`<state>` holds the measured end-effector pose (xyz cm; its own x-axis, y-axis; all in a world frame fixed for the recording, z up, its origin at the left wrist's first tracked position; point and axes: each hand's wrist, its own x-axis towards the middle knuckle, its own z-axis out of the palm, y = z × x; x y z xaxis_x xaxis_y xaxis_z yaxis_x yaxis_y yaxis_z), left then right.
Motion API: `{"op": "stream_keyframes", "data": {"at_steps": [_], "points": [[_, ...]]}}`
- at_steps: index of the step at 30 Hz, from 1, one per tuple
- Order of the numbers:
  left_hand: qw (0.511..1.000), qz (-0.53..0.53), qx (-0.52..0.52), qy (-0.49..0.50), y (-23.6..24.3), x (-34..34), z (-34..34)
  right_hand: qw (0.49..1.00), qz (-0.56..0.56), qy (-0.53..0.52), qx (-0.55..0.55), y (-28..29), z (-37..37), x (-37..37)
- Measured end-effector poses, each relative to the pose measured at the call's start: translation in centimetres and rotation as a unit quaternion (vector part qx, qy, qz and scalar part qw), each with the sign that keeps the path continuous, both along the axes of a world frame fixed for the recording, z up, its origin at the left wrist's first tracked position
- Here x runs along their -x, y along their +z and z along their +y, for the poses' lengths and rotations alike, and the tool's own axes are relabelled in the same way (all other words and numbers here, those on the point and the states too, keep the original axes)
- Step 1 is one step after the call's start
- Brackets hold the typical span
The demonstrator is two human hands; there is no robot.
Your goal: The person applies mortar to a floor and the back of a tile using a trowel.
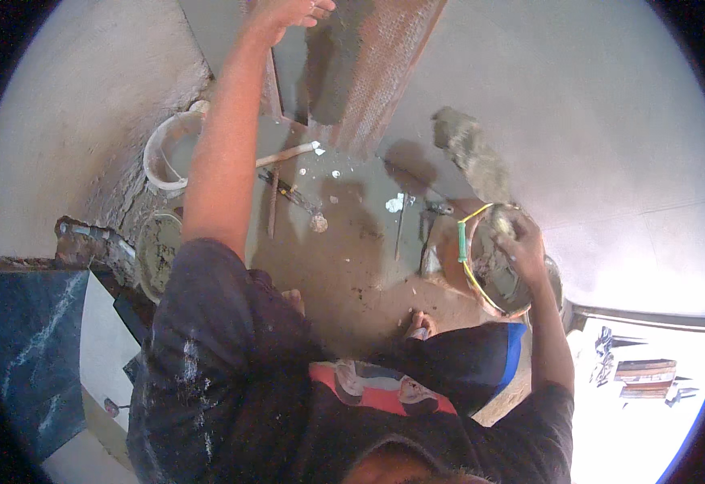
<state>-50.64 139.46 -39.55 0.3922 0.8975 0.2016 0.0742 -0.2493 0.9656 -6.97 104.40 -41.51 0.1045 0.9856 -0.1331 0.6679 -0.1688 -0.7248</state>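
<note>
My right hand (521, 246) is closed over a bucket at the right. Its fingers wrap round the pale end of a long, mottled grey piece (473, 157), which looks like a tool coated in wet mortar; its exact kind is not clear. Under the hand, the bucket (481, 282) has a yellow wire handle with a green grip (462, 242) and holds grey mortar (494, 262). Stretched far forward, my left hand (288, 11) is partly cut off by the upper edge. Its visible fingers are apart, beside a dark upright strip (335, 73), with nothing visible in them.
At the left stand a white bucket (152, 157) and a mortar-filled tub (157, 254). A pipe (98, 231) sticks out of the rough wall. Rods and tools (288, 189) lie on the floor (352, 274) before my bare feet. A textured brown panel (389, 73) stands ahead.
</note>
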Motion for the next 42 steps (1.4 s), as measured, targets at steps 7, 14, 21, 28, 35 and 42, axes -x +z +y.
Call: {"op": "stream_keyframes", "data": {"at_steps": [7, 14, 21, 28, 35, 42], "points": [[0.967, 0.01, -0.208, 0.149, -6.1, 5.2, 3.0, 0.992, -0.019, 0.103, 0.075, -2.6, 12.5, 6.9], [0.937, 0.16, -0.167, 0.26, -3.2, 3.8, 1.1, 0.986, 0.085, 0.104, 0.1, 2.3, 17.4, 11.9], [0.946, 0.159, -0.091, 0.267, -3.6, 3.1, 1.9, 0.994, 0.041, 0.1, 0.03, 8.8, 17.9, 10.7], [0.904, 0.261, -0.174, 0.289, -3.8, 5.1, 3.5, 0.989, -0.095, 0.112, -0.013, 12.5, 16.9, 13.7], [0.914, 0.238, -0.195, 0.264, -4.0, 4.1, 2.8, 0.984, -0.112, 0.136, -0.04, 12.9, 19.3, 13.9], [0.821, 0.397, -0.303, 0.277, -4.5, 4.7, 3.6, 0.989, -0.096, 0.078, -0.081, 16.2, 17.2, 14.3]]}}
